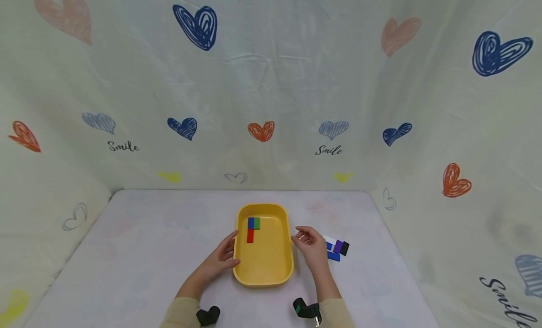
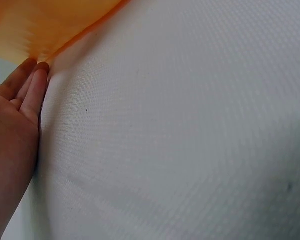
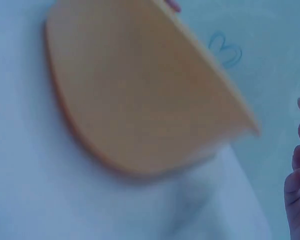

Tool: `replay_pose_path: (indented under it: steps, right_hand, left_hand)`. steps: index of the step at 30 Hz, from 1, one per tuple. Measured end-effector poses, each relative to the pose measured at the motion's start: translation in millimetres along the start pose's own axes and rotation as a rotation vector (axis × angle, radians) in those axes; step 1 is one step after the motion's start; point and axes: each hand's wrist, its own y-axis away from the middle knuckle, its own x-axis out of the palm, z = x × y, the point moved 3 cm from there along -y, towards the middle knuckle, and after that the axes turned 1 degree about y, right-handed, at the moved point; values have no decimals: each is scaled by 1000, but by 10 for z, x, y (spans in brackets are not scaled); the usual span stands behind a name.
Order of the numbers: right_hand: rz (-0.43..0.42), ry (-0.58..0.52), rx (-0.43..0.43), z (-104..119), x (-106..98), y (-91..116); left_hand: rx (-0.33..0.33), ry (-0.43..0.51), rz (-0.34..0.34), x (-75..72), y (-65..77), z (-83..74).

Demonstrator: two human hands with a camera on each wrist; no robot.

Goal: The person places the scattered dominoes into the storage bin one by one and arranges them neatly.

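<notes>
A yellow tray (image 1: 268,271) lies upright at the middle of the table, its orange-tinted outside (image 3: 140,100) blurred in the right wrist view. At its left side my left hand (image 1: 220,257) holds the rim, thumb over the edge. In the left wrist view the fingers (image 2: 35,92) reach the tray's outer wall (image 2: 65,22). Inside the tray, a blue piece (image 1: 251,223) sits beside a green piece (image 1: 256,223), with a red piece (image 1: 250,236) below the blue. Just right of the tray, my right hand (image 1: 311,248) hovers with loosely bent fingers (image 3: 295,182), nothing visible between them.
Right of my right hand lie several loose pieces, among them a purple piece (image 1: 338,246), a black piece (image 1: 345,248) and a blue piece (image 1: 333,256); the hand partly hides the group. A heart-printed curtain (image 1: 271,83) hangs behind the pale table (image 1: 161,234).
</notes>
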Motion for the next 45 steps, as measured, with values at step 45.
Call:
replay_pose_path:
  steps: [45]
  right_hand:
    - [-187,377,158,-784,-793,118]
  left_hand:
    - [13,22,-2,27,2,-13]
